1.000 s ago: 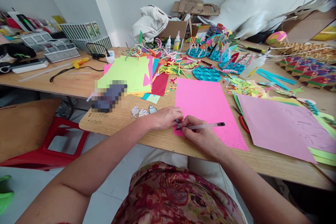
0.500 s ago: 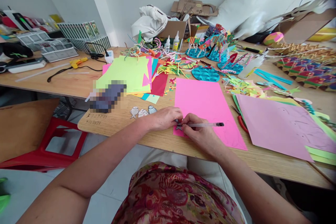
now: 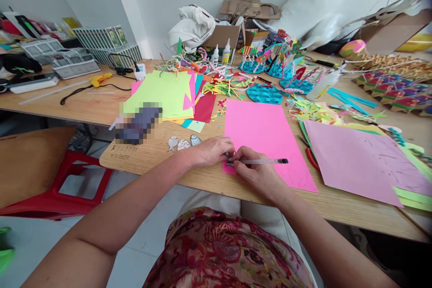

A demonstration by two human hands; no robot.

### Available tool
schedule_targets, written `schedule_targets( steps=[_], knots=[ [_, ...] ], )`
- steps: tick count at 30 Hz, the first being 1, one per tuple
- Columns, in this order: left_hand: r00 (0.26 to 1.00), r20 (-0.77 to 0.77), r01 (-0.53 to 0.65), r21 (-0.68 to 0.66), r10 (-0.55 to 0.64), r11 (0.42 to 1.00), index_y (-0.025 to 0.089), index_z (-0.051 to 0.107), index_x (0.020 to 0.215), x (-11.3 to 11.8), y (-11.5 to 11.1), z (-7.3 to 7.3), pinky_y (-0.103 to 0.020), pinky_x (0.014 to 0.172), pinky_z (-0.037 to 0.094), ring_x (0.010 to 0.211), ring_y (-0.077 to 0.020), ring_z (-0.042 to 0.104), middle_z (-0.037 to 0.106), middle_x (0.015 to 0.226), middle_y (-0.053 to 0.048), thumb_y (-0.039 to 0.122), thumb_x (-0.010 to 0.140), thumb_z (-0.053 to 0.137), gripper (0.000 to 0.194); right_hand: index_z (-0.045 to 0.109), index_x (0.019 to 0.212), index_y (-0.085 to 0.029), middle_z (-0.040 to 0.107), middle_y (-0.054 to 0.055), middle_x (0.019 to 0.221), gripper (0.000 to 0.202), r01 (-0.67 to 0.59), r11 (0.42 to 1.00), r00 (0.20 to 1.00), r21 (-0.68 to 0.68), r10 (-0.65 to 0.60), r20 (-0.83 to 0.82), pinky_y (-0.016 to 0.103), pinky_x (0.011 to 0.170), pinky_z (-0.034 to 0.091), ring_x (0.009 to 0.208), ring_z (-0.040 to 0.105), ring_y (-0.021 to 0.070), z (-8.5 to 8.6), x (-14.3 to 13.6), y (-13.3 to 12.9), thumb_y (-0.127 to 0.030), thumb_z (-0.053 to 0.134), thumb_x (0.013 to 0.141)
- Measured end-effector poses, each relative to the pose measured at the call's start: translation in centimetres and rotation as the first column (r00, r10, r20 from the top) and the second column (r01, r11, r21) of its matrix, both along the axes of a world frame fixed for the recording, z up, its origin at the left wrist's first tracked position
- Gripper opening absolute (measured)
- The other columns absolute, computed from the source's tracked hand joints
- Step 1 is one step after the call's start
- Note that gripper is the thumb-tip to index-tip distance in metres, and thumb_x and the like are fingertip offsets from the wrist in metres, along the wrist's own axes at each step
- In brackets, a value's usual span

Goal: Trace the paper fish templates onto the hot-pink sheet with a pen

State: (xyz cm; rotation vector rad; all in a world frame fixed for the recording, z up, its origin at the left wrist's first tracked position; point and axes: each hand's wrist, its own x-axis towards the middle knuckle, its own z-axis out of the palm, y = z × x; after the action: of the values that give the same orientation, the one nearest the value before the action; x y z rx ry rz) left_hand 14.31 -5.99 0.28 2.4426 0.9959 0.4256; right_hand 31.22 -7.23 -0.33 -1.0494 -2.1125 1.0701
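A bright pink sheet (image 3: 258,126) lies on the wooden table in front of me. My right hand (image 3: 254,168) is closed on a clear pen (image 3: 266,161) with a black end, its tip hidden near my fingers at the sheet's lower left. My left hand (image 3: 216,150) presses its fingertips at the sheet's left edge, on a small cutout (image 3: 229,162) that is mostly covered. Three paper fish cutouts (image 3: 184,144) lie left of my left hand. Faint pencil outlines show on the sheet's right part.
Red-handled scissors (image 3: 312,158) and light pink paper (image 3: 354,162) lie to the right. Yellow-green sheets (image 3: 162,94) are stacked back left, by a blurred dark object (image 3: 139,123). Scraps, glue bottles (image 3: 226,52) and blue craft pieces (image 3: 264,94) stand behind. A red stool (image 3: 81,175) is lower left.
The pen's tip end and the fingers of my right hand have shifted very slightly. My left hand keeps its place.
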Motion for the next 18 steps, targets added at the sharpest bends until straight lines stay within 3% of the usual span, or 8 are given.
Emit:
schedule_targets(
  steps=[11,15,18],
  knots=[
    [1.000,0.007,0.016,0.007,-0.016,1.000,0.013,0.057,0.072,-0.1,0.0,0.0,-0.020,0.075,0.039,0.081,-0.0124,0.051,0.054,0.081,-0.002,-0.001,0.076,0.055,0.015,0.049,0.064,-0.019,0.047,-0.004,0.057,0.010,-0.042,0.996,0.998,-0.078,0.037,-0.057,0.022,0.049,0.031,0.052,0.040,0.0093,0.3,0.0,-0.6,-0.011,0.044,0.068],
    [1.000,0.006,0.005,0.018,-0.005,1.000,0.012,0.059,0.078,-0.2,0.0,-0.3,-0.021,0.075,0.040,0.082,-0.0129,0.052,0.055,0.086,-0.004,0.002,0.079,0.053,0.011,0.049,0.066,-0.019,0.050,-0.004,0.054,0.007,0.034,0.982,0.982,-0.187,-0.068,-0.176,0.022,0.048,0.035,0.050,0.044,0.0095,0.6,0.8,-0.3,-0.015,0.047,0.071],
    [1.000,0.007,-0.001,0.018,0.000,1.000,0.012,0.060,0.082,-0.1,0.0,-0.4,-0.021,0.076,0.040,0.084,-0.0130,0.052,0.057,0.088,-0.004,0.003,0.080,0.053,0.012,0.050,0.070,-0.019,0.055,-0.003,0.055,0.004,0.154,0.975,0.943,-0.161,-0.194,-0.271,0.022,0.049,0.039,0.051,0.049,0.0103,0.9,1.7,0.1,-0.017,0.049,0.073]
  ],
)
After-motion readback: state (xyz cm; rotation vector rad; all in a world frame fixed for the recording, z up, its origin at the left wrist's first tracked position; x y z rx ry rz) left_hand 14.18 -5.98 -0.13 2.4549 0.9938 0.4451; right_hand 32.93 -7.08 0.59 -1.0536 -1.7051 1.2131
